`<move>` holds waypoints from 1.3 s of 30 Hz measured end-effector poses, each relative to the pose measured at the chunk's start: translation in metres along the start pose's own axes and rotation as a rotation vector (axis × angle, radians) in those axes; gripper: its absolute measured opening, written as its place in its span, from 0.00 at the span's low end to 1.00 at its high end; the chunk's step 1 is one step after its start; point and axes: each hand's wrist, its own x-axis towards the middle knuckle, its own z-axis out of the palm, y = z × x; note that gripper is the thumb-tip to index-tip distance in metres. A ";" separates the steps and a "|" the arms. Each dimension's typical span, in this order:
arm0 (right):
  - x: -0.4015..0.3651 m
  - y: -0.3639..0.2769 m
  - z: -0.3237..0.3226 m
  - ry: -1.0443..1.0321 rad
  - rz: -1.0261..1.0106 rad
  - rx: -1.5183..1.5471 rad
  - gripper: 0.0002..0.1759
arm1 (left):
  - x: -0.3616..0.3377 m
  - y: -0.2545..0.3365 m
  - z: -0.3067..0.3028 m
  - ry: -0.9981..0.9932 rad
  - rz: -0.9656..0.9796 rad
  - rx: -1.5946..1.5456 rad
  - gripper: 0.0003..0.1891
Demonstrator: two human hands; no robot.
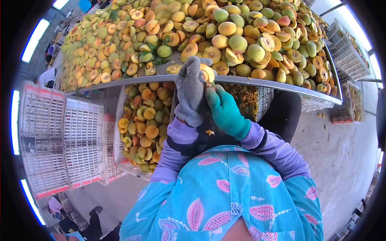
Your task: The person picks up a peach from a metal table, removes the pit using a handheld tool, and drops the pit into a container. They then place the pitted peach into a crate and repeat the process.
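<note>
My left hand, in a grey glove, is closed around a cut yellow peach at the front edge of the metal table. The cut face of the peach is turned to the right. Just below it, my right hand, in a green glove, is closed with the thumb and fingertips right by the fruit. Whatever the right fingers grip is hidden. Beyond both hands lies a wide heap of halved and whole peaches, green to orange, with a few leaves among them.
Under the table edge, a crate of peach halves stands to the left, and peelings or scraps lie to the right. White plastic crates are stacked at left, more crates at far right. People sit at lower left.
</note>
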 end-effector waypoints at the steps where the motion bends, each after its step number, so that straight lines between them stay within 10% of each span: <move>1: -0.003 0.006 0.003 0.077 -0.166 -0.147 0.16 | 0.002 -0.005 -0.002 -0.043 0.038 0.024 0.20; 4: -0.008 -0.003 0.003 0.164 -0.124 -0.169 0.14 | -0.002 -0.009 0.005 -0.096 0.233 0.033 0.23; 15: -0.003 0.002 -0.028 0.027 -0.207 -0.301 0.12 | 0.019 0.017 0.001 -0.341 -0.042 0.291 0.25; 18: 0.000 -0.008 -0.041 -0.002 -0.269 -0.426 0.13 | 0.027 0.029 -0.003 -0.621 0.314 0.543 0.19; 32: 0.000 -0.013 -0.024 0.143 -0.302 -0.269 0.15 | 0.009 0.015 0.024 -0.168 0.206 0.393 0.22; 35: -0.002 -0.022 -0.036 -0.142 0.251 0.297 0.17 | 0.014 0.005 0.019 -0.199 -0.007 0.062 0.23; 38: 0.000 -0.020 -0.047 -0.233 0.285 0.291 0.18 | 0.013 0.009 0.021 -0.238 -0.121 0.029 0.25; 39: 0.005 -0.005 -0.035 -0.014 -0.139 -0.034 0.17 | 0.016 0.006 0.020 -0.260 -0.004 0.120 0.25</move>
